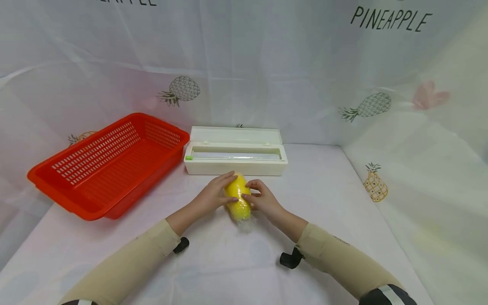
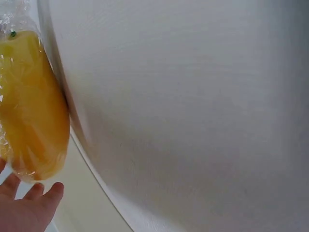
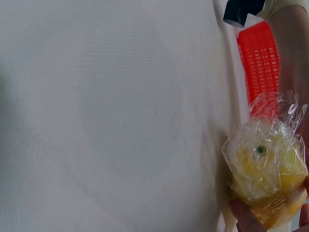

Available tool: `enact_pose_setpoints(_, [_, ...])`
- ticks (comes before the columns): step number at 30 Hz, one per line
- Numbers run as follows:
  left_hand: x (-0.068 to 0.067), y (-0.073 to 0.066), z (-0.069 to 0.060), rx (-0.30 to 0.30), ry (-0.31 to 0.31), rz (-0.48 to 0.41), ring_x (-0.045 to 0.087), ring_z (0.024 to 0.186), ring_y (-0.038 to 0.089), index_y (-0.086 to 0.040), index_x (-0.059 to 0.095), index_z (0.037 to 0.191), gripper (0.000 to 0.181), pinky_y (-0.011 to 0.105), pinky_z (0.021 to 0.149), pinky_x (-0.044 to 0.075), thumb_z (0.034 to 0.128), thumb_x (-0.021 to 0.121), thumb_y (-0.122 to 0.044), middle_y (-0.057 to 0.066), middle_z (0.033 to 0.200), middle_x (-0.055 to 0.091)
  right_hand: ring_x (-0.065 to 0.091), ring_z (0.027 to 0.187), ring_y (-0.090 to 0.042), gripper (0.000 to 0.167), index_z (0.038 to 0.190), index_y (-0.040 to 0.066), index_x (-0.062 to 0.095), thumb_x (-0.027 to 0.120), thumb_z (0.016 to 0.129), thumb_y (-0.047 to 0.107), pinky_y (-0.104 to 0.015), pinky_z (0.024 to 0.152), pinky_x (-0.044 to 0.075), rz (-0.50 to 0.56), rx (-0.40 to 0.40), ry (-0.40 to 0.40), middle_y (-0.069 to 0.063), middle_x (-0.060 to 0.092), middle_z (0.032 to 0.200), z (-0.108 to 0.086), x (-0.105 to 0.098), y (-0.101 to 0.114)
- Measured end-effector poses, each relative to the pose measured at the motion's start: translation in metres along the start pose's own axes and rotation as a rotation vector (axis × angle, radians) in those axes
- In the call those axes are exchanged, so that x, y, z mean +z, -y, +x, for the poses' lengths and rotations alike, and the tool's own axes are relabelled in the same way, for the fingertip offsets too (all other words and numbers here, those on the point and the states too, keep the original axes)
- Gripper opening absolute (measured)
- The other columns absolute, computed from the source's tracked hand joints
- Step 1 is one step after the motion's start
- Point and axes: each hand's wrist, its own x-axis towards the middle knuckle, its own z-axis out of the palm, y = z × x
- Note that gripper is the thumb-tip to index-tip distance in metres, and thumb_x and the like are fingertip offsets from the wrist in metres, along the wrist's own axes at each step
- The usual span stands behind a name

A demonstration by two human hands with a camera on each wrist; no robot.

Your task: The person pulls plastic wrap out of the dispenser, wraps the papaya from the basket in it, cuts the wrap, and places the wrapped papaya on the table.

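Observation:
A yellow oblong fruit or vegetable lies on the white table in crinkled clear plastic film, its exact kind unclear. Loose film bunches at the end nearer me, and a small dark green spot shows there in the right wrist view. My left hand holds it from the left, thumb on the near part and fingers at the far end. On the opposite side my right hand grips it with thumb and curled fingers. The wrapped yellow thing fills the left edge of the left wrist view, with fingertips below it.
Just behind the hands stands a white cling film dispenser, lid up, with a roll inside and a green tab at its left. A red plastic basket sits at the left. A pineapple-printed cloth hangs behind.

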Motion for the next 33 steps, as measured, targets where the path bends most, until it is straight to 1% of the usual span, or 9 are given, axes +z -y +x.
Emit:
enact_pose_setpoints(3, [0.003,0.000,0.005,0.006,0.026,-0.002,0.028,0.142,0.032,-0.006,0.043,0.147,0.079,0.049,0.113,0.026,0.0809,0.081,-0.029,0.007,0.157,0.030,0.053,0.121,-0.034,0.032,0.122,0.009,0.053,0.065,0.094,0.017,-0.041,0.087,0.054,-0.016,-0.035,0.000,-0.015,0.044,0.141,-0.005,-0.005,0.000])
enact_pose_setpoints(7, [0.004,0.000,0.009,-0.007,0.029,-0.017,0.028,0.142,0.033,-0.007,0.042,0.147,0.081,0.049,0.113,0.026,0.0799,0.082,-0.029,0.007,0.156,0.030,0.053,0.121,-0.032,0.033,0.122,0.009,0.059,0.068,0.092,0.018,-0.048,0.095,0.048,-0.094,-0.105,-0.017,-0.010,0.052,0.134,-0.016,-0.016,0.000])
enact_pose_setpoints(12, [0.003,0.000,0.015,-0.062,0.040,-0.063,0.029,0.141,0.031,-0.010,0.044,0.147,0.079,0.045,0.113,0.027,0.0792,0.082,-0.028,0.006,0.156,0.032,0.053,0.116,-0.025,0.029,0.114,0.011,0.064,0.074,0.087,0.014,-0.051,0.101,0.042,-0.189,-0.284,0.021,-0.002,0.060,0.120,-0.035,-0.026,-0.007])
enact_pose_setpoints(15, [0.001,0.001,0.017,-0.071,0.053,-0.076,0.029,0.141,0.031,-0.009,0.044,0.147,0.078,0.044,0.112,0.029,0.0800,0.081,-0.028,0.008,0.155,0.032,0.053,0.109,-0.018,0.025,0.105,0.014,0.070,0.080,0.082,0.014,-0.049,0.097,0.044,-0.269,-0.443,0.067,0.004,0.061,0.109,-0.044,-0.027,-0.013])
enact_pose_setpoints(18, [-0.001,0.001,0.021,-0.079,0.066,-0.081,0.030,0.140,0.031,-0.010,0.045,0.146,0.077,0.044,0.112,0.030,0.0806,0.081,-0.028,0.008,0.154,0.033,0.050,0.102,-0.015,0.026,0.099,0.014,0.075,0.085,0.075,0.015,-0.040,0.088,0.049,-0.386,-0.596,0.103,0.007,0.057,0.100,-0.049,-0.022,-0.015])
enact_pose_setpoints(21, [-0.002,0.000,0.023,-0.085,0.070,-0.068,0.030,0.140,0.032,-0.011,0.046,0.146,0.076,0.047,0.112,0.030,0.0804,0.081,-0.030,0.007,0.154,0.034,0.046,0.094,-0.013,0.024,0.096,0.013,0.078,0.087,0.073,0.015,-0.030,0.077,0.047,-0.503,-0.685,0.102,0.007,0.052,0.093,-0.050,-0.013,-0.014])
enact_pose_setpoints(24, [-0.003,-0.001,0.025,-0.079,0.065,-0.019,0.029,0.139,0.034,-0.013,0.047,0.145,0.076,0.052,0.111,0.029,0.0803,0.081,-0.034,0.006,0.154,0.036,0.044,0.088,-0.011,0.016,0.088,0.014,0.079,0.086,0.074,0.013,-0.024,0.072,0.043,-0.557,-0.700,0.064,0.009,0.049,0.087,-0.049,-0.008,-0.013])
enact_pose_setpoints(27, [-0.003,-0.001,0.027,-0.082,0.065,0.009,0.029,0.139,0.033,-0.014,0.047,0.145,0.076,0.052,0.112,0.027,0.0809,0.080,-0.037,0.005,0.153,0.037,0.045,0.085,-0.010,0.010,0.080,0.015,0.079,0.085,0.074,0.009,-0.025,0.069,0.044,-0.519,-0.674,0.039,0.012,0.051,0.084,-0.051,-0.007,-0.013])
enact_pose_setpoints(33, [-0.003,-0.002,0.030,-0.112,0.069,-0.011,0.033,0.139,0.029,-0.013,0.047,0.145,0.074,0.047,0.112,0.029,0.0824,0.079,-0.035,0.006,0.153,0.037,0.051,0.088,-0.011,0.012,0.083,0.015,0.078,0.082,0.077,0.006,-0.025,0.074,0.047,-0.408,-0.689,0.127,0.011,0.058,0.087,-0.056,-0.013,-0.017])
